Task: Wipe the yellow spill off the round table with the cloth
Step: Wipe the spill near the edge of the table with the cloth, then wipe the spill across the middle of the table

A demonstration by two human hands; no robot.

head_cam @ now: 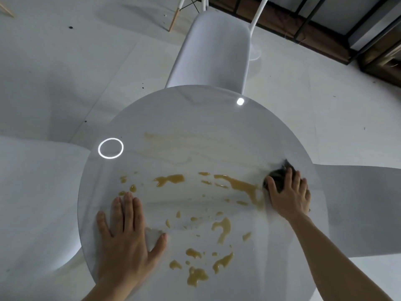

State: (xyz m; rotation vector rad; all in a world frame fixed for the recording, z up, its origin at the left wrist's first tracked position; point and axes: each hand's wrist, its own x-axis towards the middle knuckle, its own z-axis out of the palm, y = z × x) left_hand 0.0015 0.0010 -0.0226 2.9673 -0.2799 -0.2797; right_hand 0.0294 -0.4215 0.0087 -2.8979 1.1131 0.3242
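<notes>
A round white table (195, 118) with a smooth, shiny top fills the middle of the view. Yellow spill (238, 185) lies on it in thick, wet blobs and streaks. Some blobs are long and bendy, some are just small drops. The biggest streak runs toward the right side of the table, and more blobs sit near the close edge. A pale, thin smear (165, 140) shows farther back on the top.

The right hand (289, 192) presses down on a dark, crumpled cloth (278, 177) near the right edge of the table. The fingers are spread over the cloth and curl onto it, so most of the cloth is hidden. A pointed corner of it sticks out behind the fingers. The cloth touches the end of the big yellow streak.

The left hand (123, 233) lies flat on the table near the left edge, fingers straight and close together, thumb out to the side. It holds nothing.

A smooth white plastic chair (214, 51) with a curved back stands on the far side of the table. The floor (65, 72) is pale grey.
</notes>
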